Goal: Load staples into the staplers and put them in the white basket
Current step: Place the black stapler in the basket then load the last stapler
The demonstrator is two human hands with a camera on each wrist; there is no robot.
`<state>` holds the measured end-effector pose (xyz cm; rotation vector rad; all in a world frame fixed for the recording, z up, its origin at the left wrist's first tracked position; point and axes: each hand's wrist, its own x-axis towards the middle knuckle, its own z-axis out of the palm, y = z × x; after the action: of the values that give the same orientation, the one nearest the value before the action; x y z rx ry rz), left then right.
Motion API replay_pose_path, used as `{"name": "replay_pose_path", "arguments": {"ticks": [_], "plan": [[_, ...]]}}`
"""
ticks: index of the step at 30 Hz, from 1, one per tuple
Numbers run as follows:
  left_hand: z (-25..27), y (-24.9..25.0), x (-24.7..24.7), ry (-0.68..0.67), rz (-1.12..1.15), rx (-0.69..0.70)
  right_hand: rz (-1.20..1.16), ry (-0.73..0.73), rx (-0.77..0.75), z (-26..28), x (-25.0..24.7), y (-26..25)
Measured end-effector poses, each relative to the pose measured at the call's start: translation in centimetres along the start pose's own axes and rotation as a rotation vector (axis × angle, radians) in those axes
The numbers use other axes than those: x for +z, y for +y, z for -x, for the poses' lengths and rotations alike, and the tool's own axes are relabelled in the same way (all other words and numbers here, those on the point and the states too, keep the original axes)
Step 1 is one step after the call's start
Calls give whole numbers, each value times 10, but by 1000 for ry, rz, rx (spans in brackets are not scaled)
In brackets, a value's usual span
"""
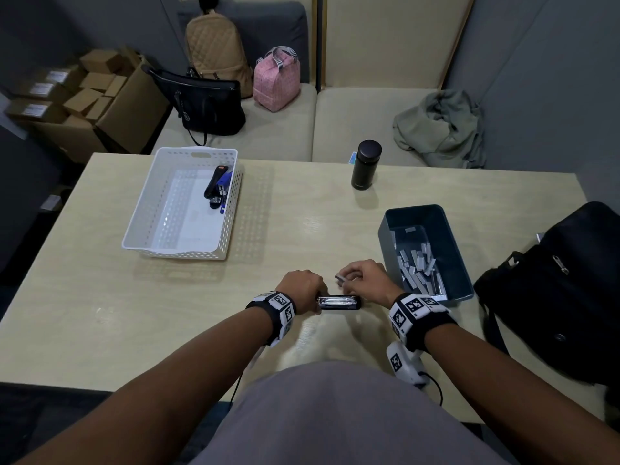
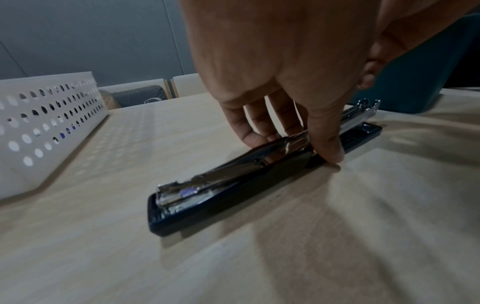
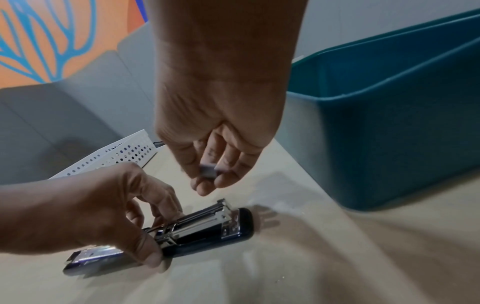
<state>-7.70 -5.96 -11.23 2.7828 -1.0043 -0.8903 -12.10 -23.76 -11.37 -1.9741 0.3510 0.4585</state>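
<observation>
Left hand (image 1: 303,287) clamps the opened stapler (image 1: 339,302) flat on the bench (image 1: 100,313), fingers curled round its hinge. Right hand (image 1: 364,278), at 1 o'clock just above, pinches a staple strip (image 1: 340,278). White basket (image 1: 141,209) sits at 11 o'clock, w/ staplers inside.

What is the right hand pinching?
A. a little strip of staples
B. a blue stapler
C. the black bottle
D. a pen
A: the right hand pinches a small grey staple strip above the opened stapler, which the left hand steadies on the table.
</observation>
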Motion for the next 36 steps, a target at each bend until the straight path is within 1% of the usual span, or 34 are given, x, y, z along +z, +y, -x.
{"name": "replay_pose_path", "arguments": {"ticks": [3,8,10,13,15,18,23,27,32,36], "plan": [[0,0,0,-4,4,-3,-11,-34,-46,1,4,1],[1,1,0,-7,7,-4,9,-68,39,1,7,-1],[1,1,0,-6,8,-4,54,-95,49,1,7,0],[0,1,-1,-6,6,-2,293,-154,-51,3,5,-1],[0,0,0,-5,5,1,433,-164,-122,5,8,0],[-1,0,0,-6,1,-2,551,-155,-189,8,11,3],[0,0,1,2,-6,-13,698,-158,-227,18,17,2],[0,0,0,-2,5,-10,899,-103,-350,24,23,5],[0,0,0,1,18,-13,981,-55,-421,26,29,5],[1,0,-1,7,21,-10,1038,-52,-410,24,33,5]]}}
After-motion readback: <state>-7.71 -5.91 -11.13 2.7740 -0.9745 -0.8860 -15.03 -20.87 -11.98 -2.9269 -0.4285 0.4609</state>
